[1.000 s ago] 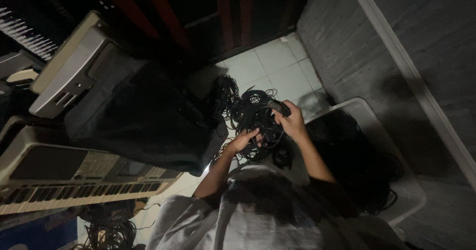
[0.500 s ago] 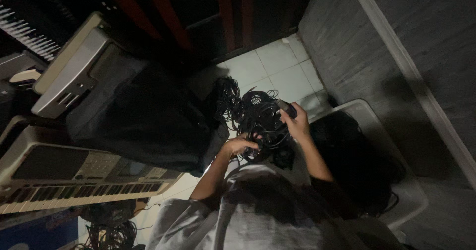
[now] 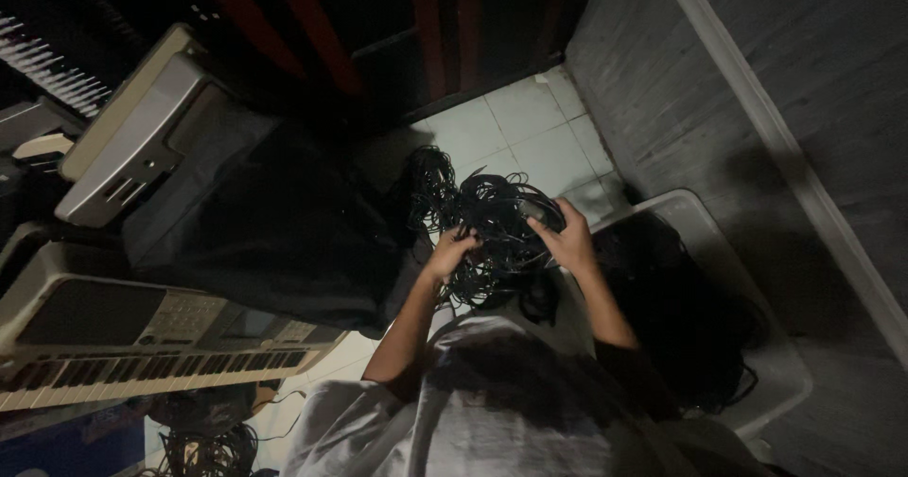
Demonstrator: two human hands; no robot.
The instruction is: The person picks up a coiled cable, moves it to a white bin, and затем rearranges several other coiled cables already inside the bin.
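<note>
A big tangled bunch of black cables (image 3: 487,236) is gripped by both hands, left hand (image 3: 452,253) and right hand (image 3: 566,241), closed around it, above the white tiled floor (image 3: 525,127), left of a clear plastic bin (image 3: 757,345).

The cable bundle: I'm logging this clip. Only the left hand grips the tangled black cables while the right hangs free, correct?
No. The head view shows both hands on the cable bundle: the left hand and the right hand each grip it.
</note>
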